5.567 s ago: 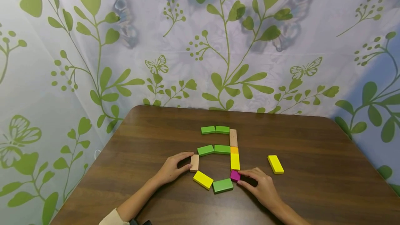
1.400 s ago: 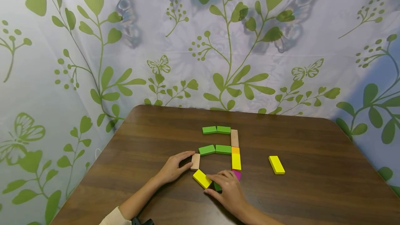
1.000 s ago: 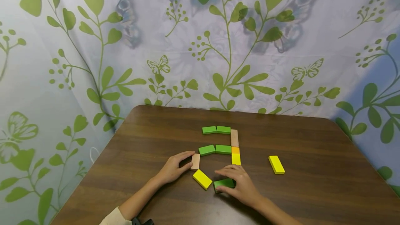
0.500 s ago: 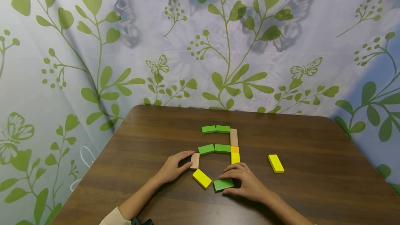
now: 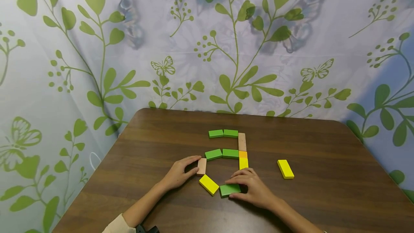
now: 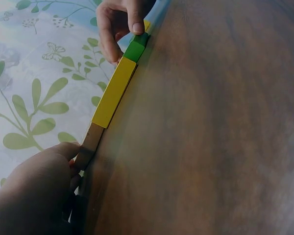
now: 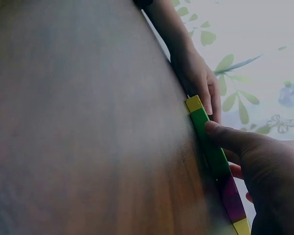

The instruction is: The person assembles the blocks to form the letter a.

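Note:
In the head view my left hand (image 5: 178,173) holds a bare wooden block (image 5: 201,167) at its left edge between thumb and fingertips. My right hand (image 5: 253,188) pinches a green block (image 5: 229,190), thumb on the near side and fingers on the far side. Between those two lies a slanted yellow block (image 5: 209,184), its lower right corner close to the green one. The right hand hides a purple block in the head view; the right wrist view shows this purple block (image 7: 231,198) beside the green block.
Further back, several green blocks (image 5: 230,153) form two short rows. A wooden block (image 5: 242,142), an orange block (image 5: 243,154) and a yellow block (image 5: 243,163) line up at their right ends. One loose yellow block (image 5: 285,169) lies to the right on the brown table (image 5: 323,197).
My right hand went from the purple block to the yellow and green blocks, then back onto the green one, which has shifted slightly left towards the yellow block. My left hand has stayed put.

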### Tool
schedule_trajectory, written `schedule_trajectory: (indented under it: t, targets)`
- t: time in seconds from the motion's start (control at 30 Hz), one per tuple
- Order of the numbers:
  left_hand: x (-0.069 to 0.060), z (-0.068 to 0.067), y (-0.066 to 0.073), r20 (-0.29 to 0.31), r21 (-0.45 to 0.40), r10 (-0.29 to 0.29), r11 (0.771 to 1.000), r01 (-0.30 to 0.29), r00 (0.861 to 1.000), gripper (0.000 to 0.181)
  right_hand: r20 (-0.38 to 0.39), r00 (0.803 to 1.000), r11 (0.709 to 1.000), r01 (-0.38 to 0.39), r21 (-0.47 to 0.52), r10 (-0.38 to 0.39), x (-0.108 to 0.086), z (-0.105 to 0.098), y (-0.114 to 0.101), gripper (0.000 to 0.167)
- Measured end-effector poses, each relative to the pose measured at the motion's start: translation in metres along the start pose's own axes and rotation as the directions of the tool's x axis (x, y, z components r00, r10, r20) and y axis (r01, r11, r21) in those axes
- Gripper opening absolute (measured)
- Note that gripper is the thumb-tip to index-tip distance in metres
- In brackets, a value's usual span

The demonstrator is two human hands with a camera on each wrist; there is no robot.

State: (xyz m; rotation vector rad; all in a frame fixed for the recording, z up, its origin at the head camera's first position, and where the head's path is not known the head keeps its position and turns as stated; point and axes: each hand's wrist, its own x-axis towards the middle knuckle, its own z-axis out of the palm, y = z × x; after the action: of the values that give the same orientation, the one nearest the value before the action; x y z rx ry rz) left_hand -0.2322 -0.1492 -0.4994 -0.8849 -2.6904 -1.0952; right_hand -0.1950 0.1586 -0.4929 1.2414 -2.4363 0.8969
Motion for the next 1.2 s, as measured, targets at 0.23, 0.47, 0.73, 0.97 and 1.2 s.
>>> schedule_trajectory:
  t: [0.23, 0.47, 0.73, 0.97, 1.2]
  targets:
    - [0.001, -0.001, -0.001, -0.004, -0.004, 0.003, 1.0, -0.003, 1.0, 0.045, -0.004, 1.0, 1.0, -0.006, 0.008, 0.006, 0.001, -0.001, 0.0, 0.037]
    - [0.001, -0.002, 0.0, -0.007, -0.015, 0.001, 1.0, -0.001, 1.0, 0.045, -0.003, 1.0, 1.0, -0.014, 0.007, 0.014, 0.002, -0.002, -0.001, 0.039]
    - [0.002, -0.002, -0.001, -0.004, -0.02, -0.003, 1.0, 0.002, 1.0, 0.045, -0.005, 1.0, 1.0, -0.005, 0.008, 0.005, 0.004, -0.003, 0.0, 0.04]
    - [0.002, -0.003, 0.0, 0.001, -0.021, -0.002, 1.0, 0.002, 1.0, 0.045, -0.059, 0.998, 1.0, -0.015, 0.008, 0.015, 0.003, -0.007, 0.004, 0.043]
    - [0.003, -0.004, 0.003, 0.013, -0.019, -0.002, 1.0, 0.003, 1.0, 0.045, -0.141, 0.983, 0.993, -0.121, 0.012, 0.121, -0.002, -0.026, 0.016, 0.045]
